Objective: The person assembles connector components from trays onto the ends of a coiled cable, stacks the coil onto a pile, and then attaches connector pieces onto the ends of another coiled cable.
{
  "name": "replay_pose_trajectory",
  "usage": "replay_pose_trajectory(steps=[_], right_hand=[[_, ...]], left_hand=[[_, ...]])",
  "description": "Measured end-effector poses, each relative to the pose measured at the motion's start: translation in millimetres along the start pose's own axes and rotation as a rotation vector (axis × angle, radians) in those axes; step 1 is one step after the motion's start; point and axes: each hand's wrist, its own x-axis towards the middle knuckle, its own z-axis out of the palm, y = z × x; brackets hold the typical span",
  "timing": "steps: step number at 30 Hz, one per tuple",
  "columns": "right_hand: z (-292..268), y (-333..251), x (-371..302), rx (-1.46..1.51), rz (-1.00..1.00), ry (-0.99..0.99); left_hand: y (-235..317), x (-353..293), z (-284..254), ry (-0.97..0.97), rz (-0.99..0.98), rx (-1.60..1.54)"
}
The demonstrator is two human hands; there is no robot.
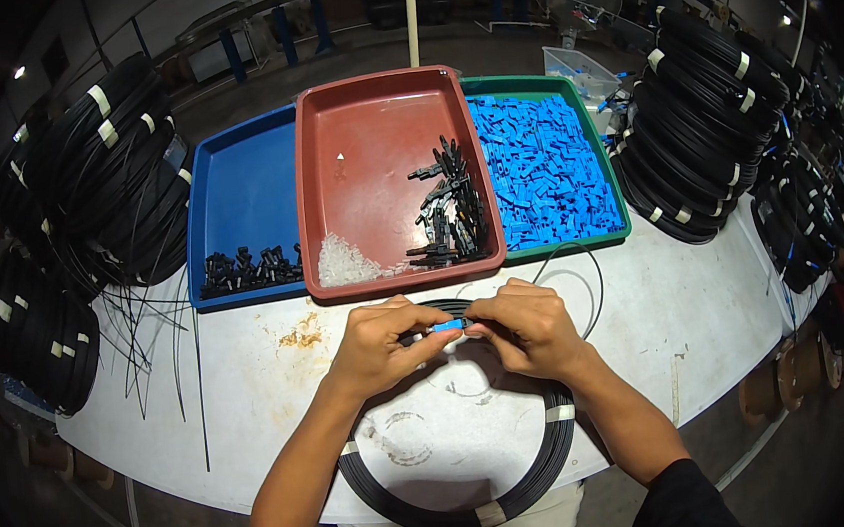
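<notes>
Between my two hands, over the far side of a black cable coil (556,444), is a small blue plastic connector (446,327) with a dark piece at its right end. My left hand (384,339) pinches the blue connector between thumb and fingertips. My right hand (528,322) is closed at the dark right end, its thumb and index finger pressed together there. The fingers partly cover both ends, so how the parts join is hidden. White tape bands wrap the coil, which lies on the white table (648,324). A loose cable loop (602,293) rises beyond my right hand.
Beyond my hands stand a blue tray (243,169) with black parts, a red tray (369,118) with clear and black pieces, and a green tray (619,216) full of blue pieces. Stacked cable coils (124,179) flank the left; more coils (701,129) stand right.
</notes>
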Motion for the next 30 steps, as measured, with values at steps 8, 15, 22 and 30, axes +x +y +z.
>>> replay_pose_trajectory(steps=[8, 15, 22, 30], right_hand=[[-4.2, -1.2, 1.1, 0.006, 0.026, -0.063], [-0.6, -3.2, 1.5, 0.032, 0.03, -0.041], [4.0, 0.1, -2.4, -0.076, -0.136, -0.052], [1.8, -3.4, 0.2, -0.162, -0.201, -0.06]], left_hand=[[-1.8, 0.7, -3.8, -0.058, 0.028, 0.087], [-3.1, 3.4, -1.7, -0.018, 0.204, 0.102], [1.7, 4.4, -3.6, -0.007, 0.212, 0.075], [3.4, 0.7, 2.8, -0.013, 0.039, -0.003]])
